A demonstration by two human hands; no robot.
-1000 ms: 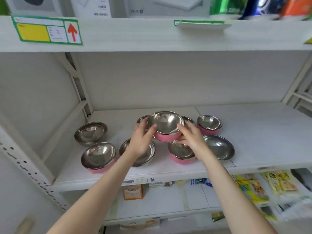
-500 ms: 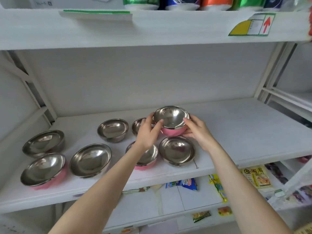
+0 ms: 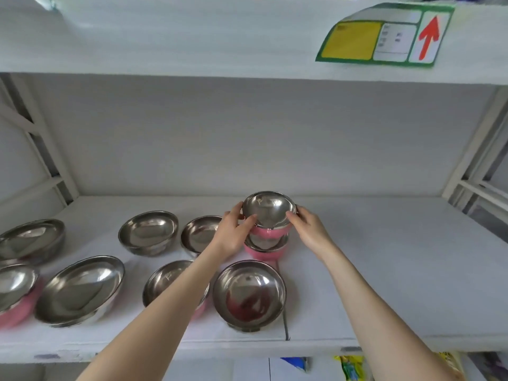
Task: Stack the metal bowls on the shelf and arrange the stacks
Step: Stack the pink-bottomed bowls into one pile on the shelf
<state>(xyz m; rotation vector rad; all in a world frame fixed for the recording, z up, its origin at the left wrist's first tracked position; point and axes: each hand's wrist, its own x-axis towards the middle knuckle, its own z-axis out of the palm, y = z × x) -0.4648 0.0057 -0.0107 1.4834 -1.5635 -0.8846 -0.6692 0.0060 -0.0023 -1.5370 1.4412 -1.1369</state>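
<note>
Head view of a white shelf [image 3: 384,270] w/ metal bowls on it. Both hands hold one bowl near the shelf's middle, toward the back.

The top bowl [image 3: 269,209] – steel inside, pink outside – is upright over a second pink bowl [image 3: 266,247]. Its base is down at that bowl's rim; can't tell if it is fully seated. The left hand [image 3: 233,235] grips the top bowl's left side, thumb curled at the near rim. The right hand [image 3: 310,232] grips the right side the same way. Both bare forearms reach in from the bottom of the frame.

The other bowls stand singly, open side up:
- A front bowl [image 3: 248,292] is just in front of the stack, near the shelf's edge.
- Left of it is a hidden bowl [image 3: 167,279], partly covered by the left forearm.
- Behind that are a back bowl [image 3: 198,233], partly behind the left hand, and a mid bowl [image 3: 149,232] beside it.
- Further left is a wide bowl [image 3: 79,290] at the front.
- At the far left are a steel bowl [image 3: 30,239] at the back and an edge bowl [image 3: 13,287], pink outside and cut off by the frame.

Top right, the upper shelf's edge carries a label [image 3: 384,37] w/ a yellow patch and a red up arrow. Below the shelf are coloured packets [image 3: 349,367], blurred.
</note>
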